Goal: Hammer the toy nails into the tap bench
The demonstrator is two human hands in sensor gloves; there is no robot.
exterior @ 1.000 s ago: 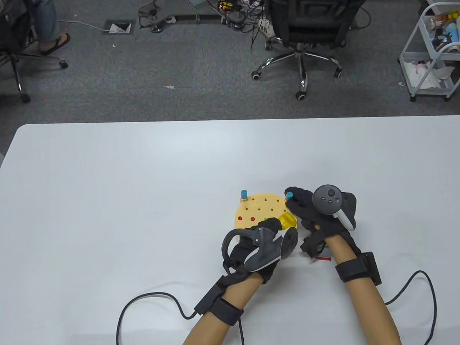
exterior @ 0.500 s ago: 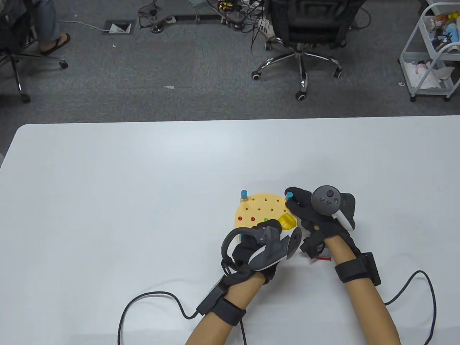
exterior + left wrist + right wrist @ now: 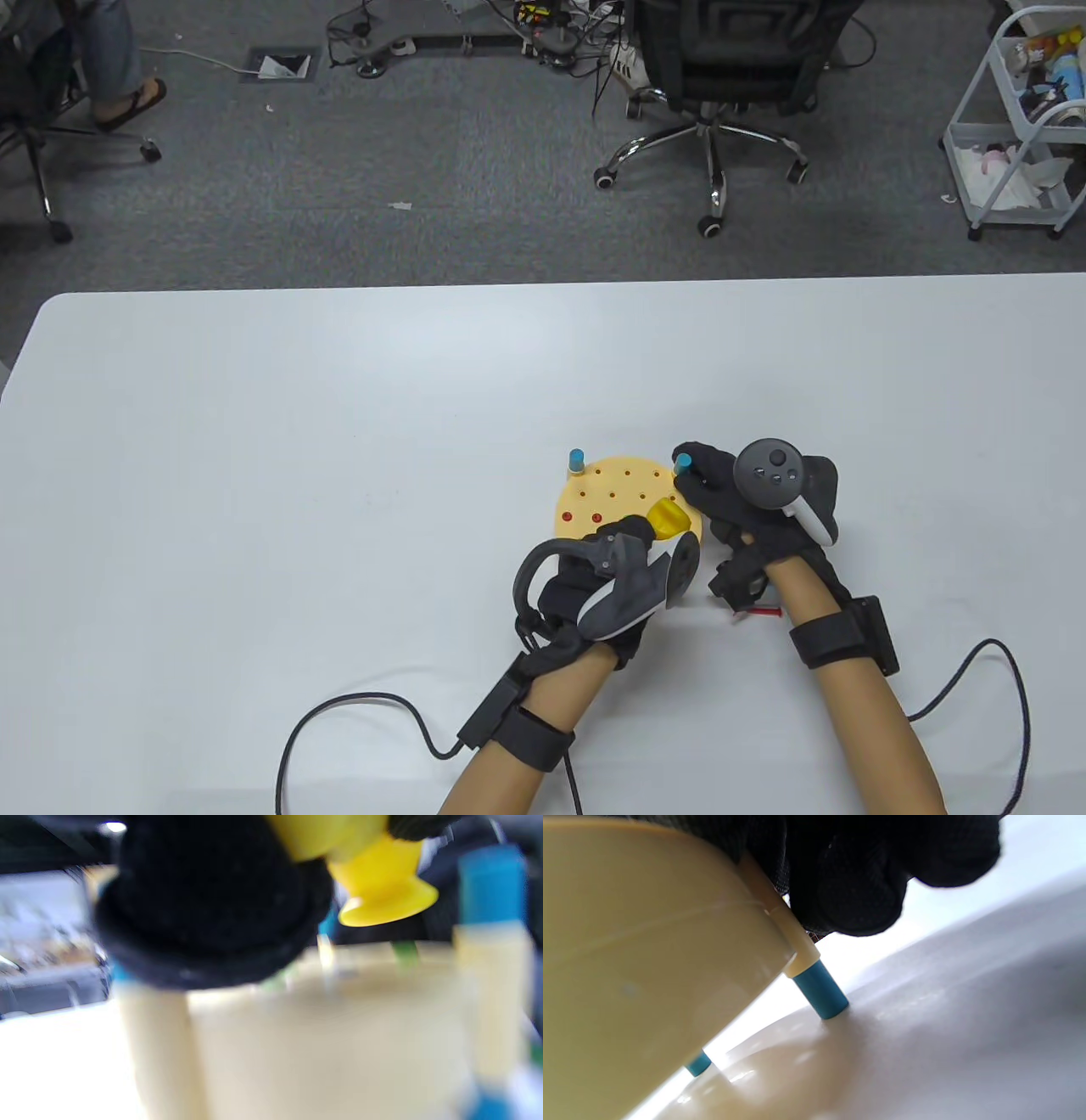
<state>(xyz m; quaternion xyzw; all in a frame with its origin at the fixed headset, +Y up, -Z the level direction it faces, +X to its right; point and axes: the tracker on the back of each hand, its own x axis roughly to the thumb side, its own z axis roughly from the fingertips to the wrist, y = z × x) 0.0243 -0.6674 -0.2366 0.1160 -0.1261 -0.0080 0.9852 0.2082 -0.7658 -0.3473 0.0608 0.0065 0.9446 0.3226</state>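
Note:
The round cream tap bench [image 3: 615, 492] with small holes and blue-tipped posts stands on the white table; red nails sit in its left part. My left hand [image 3: 624, 543] grips the yellow toy hammer [image 3: 667, 518], its head just above the bench's near right part. In the left wrist view the hammer head [image 3: 382, 895] hangs above a green nail [image 3: 405, 952]. My right hand [image 3: 721, 492] grips the bench's right edge beside a blue post [image 3: 683, 463]. In the right wrist view my fingers [image 3: 865, 887] press on the bench side [image 3: 649, 950].
A red nail [image 3: 759, 611] lies on the table under my right wrist. Glove cables trail over the table's near edge. An office chair [image 3: 721, 76] and a white cart [image 3: 1018, 127] stand on the floor beyond the table.
My left hand has swung the hammer head up and to the left over the bench. My right hand has stayed on the bench edge.

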